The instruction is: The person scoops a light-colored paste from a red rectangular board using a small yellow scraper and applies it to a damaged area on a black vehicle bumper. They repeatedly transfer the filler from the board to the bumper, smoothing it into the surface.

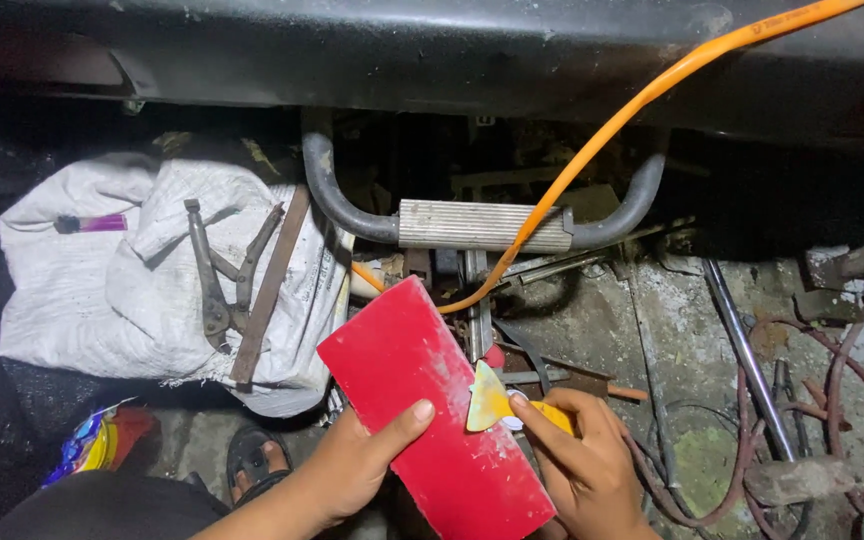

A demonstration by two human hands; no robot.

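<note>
Above me hangs the dark vehicle body, with an orange cable running down under it past the ribbed step on its bent bar. To my left a white sack lies on the floor, carrying rusty pliers, a flat metal strip and a small purple-capped thing I can't make out; what is inside the sack is hidden.

My left hand grips the red board from below, thumb on top, holding it tilted in front of me. My right hand is closed round the yellow handle of the scraper, its blade touching the board near the middle. I judge it works best with the blade kept flat and the board held steady.
</note>
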